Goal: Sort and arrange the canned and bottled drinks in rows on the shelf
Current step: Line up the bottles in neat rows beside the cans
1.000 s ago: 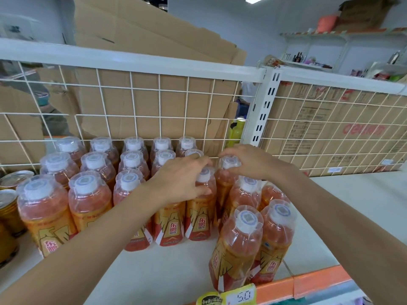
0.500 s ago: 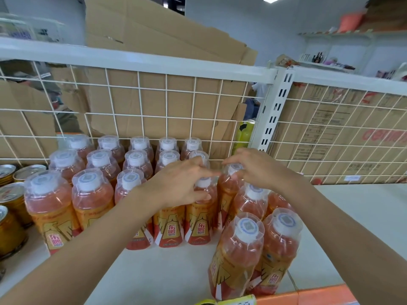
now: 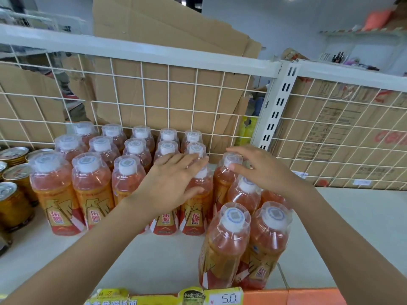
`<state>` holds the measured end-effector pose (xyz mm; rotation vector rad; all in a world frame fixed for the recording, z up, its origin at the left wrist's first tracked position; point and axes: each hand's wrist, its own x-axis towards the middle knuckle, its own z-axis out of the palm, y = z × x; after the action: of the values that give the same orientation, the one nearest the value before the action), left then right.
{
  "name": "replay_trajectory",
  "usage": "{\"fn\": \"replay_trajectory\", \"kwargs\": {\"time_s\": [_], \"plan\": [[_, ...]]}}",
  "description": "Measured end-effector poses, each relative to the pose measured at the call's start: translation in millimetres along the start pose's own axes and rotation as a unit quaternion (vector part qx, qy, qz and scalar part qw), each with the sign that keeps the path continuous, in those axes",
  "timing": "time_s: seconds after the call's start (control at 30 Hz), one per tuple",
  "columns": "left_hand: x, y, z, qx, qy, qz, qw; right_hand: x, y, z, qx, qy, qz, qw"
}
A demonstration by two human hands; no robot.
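Orange drink bottles point(image 3: 92, 183) with white caps under clear covers stand in rows three deep on the white shelf point(image 3: 154, 260). My left hand point(image 3: 171, 183) lies with straight fingers over the tops of the right-hand bottles in that block, thumb against a front bottle point(image 3: 193, 208). My right hand point(image 3: 262, 170) holds the top of a separate bottle point(image 3: 224, 179) just right of the block, fingers over its cap and thumb below. Behind that hand more bottles trail toward the front, ending in a front pair point(image 3: 226, 245) near the shelf edge. Gold cans point(image 3: 13, 205) stand at the far left.
A white wire grid point(image 3: 154, 95) backs the shelf, with flattened cardboard point(image 3: 154, 29) behind it. A slotted upright post point(image 3: 277, 106) divides the bays. Bare shelf surface lies right of the bottles. A yellow price label point(image 3: 222, 298) reading 5.0 sits on the front rail.
My left hand's fingers have straightened out from a curled grip on a bottle top. My right hand stays on its bottle's cap. The view has shifted slightly left.
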<state>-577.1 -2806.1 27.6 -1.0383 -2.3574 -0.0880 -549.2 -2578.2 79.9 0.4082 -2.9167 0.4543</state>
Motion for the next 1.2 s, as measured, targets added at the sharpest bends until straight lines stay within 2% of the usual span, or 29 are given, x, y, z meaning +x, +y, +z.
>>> {"fn": "replay_trajectory", "kwargs": {"time_s": [0.1, 0.17, 0.3, 0.4, 0.47, 0.53, 0.6, 0.73, 0.93, 1.03, 1.2], "plan": [[-11.1, 3.9, -5.8, -0.098, 0.032, -0.018, 0.995, -19.3, 1.8, -0.8, 0.04, 0.062, -0.009, 0.997], [-19.1, 14.1, -13.6, -0.2, 0.058, -0.038, 0.977, -37.3, 2.8, -0.2, 0.069, 0.104, -0.01, 0.992], [-35.6, 46.7, -23.0, -0.413, 0.053, -0.062, 0.907, -79.2, -0.5, 3.8, 0.132, 0.175, -0.027, 0.975], [-45.8, 70.3, -16.3, -0.504, -0.017, -0.076, 0.86, -107.0, -7.7, 11.1, 0.175, 0.192, -0.023, 0.965], [-52.0, 86.0, -14.2, -0.57, -0.076, -0.1, 0.812, -121.4, -13.7, 20.0, 0.189, 0.185, -0.003, 0.964], [-57.5, 99.3, -9.7, -0.616, -0.087, -0.119, 0.774, -132.0, -18.7, 29.5, 0.204, 0.181, 0.029, 0.962], [-61.6, 106.3, -0.5, -0.616, -0.079, -0.149, 0.77, -139.9, -20.7, 38.6, 0.23, 0.185, 0.072, 0.953], [-73.0, 114.7, 20.0, -0.563, -0.07, -0.213, 0.795, -152.7, -25.7, 53.5, 0.277, 0.182, 0.137, 0.933], [-84.1, 119.2, 32.7, -0.532, -0.061, -0.243, 0.808, -158.7, -28.3, 81.0, 0.29, 0.183, 0.232, 0.91], [-91.4, 114.5, 31.5, -0.518, -0.058, -0.252, 0.815, -162.4, -26.9, 85.6, 0.283, 0.182, 0.238, 0.911], [-108.5, 94.2, 21.3, -0.499, -0.038, -0.288, 0.816, -155.1, -34.6, 89.9, 0.294, 0.15, 0.187, 0.925]]}}
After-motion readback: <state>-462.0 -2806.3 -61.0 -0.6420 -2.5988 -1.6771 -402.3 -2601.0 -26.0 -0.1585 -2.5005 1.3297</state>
